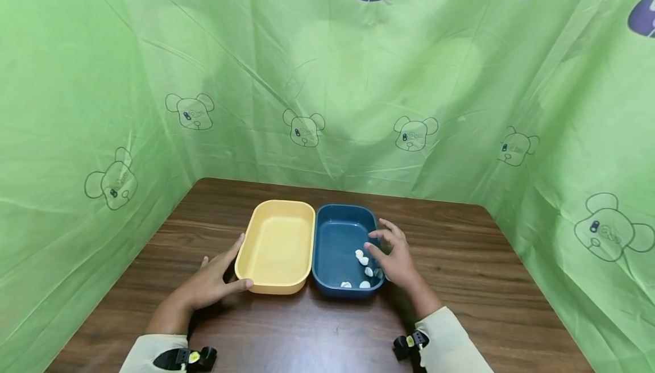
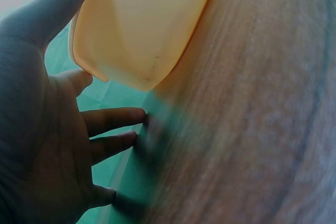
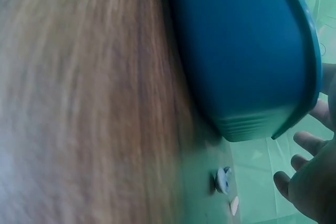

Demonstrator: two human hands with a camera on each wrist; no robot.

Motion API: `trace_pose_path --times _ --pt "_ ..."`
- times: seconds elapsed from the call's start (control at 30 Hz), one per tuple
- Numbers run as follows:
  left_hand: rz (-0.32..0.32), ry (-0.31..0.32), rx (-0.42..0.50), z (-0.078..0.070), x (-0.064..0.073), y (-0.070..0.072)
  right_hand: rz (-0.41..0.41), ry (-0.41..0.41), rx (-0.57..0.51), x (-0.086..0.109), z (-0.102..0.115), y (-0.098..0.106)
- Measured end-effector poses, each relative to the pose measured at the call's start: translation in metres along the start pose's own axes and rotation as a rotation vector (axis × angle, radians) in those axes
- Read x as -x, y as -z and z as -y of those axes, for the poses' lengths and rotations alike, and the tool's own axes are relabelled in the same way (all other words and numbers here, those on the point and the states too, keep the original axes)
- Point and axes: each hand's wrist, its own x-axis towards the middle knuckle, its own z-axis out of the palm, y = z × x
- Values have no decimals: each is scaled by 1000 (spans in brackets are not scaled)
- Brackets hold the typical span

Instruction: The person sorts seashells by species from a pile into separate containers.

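Observation:
A yellow rectangular bin (image 1: 276,289) stands at the left, close beside a dark blue bin (image 1: 340,231) of like shape. My left hand (image 1: 212,282) rests against the yellow bin's left side, thumb at its near corner. In the left wrist view the other fingers spread out straight below the rim. My right hand (image 1: 401,262) hovers at the blue bin's right rim with its fingers loosely bent and apart, holding nothing. Several small white shell-like pieces (image 1: 363,260) lie in the blue bin, toward its near right part.
Both bins stand on a dark wood-grain table (image 1: 460,282). Small shell-like objects (image 3: 222,181) lie on the table beyond the blue bin in the right wrist view. A green printed cloth (image 1: 332,77) hangs around the table's back and sides.

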Motion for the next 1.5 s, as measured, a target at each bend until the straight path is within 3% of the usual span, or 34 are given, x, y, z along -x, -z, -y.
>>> trace_pose_path --times 0.73,1.07,1.3,1.5 --pt "-4 5 -13 3 0 1 -54 -71 -84 -8 -18 30" --pt "4 9 -7 4 -1 0 -96 -327 -93 -10 -42 44" --pt "8 3 1 5 0 -1 -125 -396 -109 -11 -54 47" --pt "2 6 -1 5 -1 -1 -68 -388 -53 -12 -62 45"
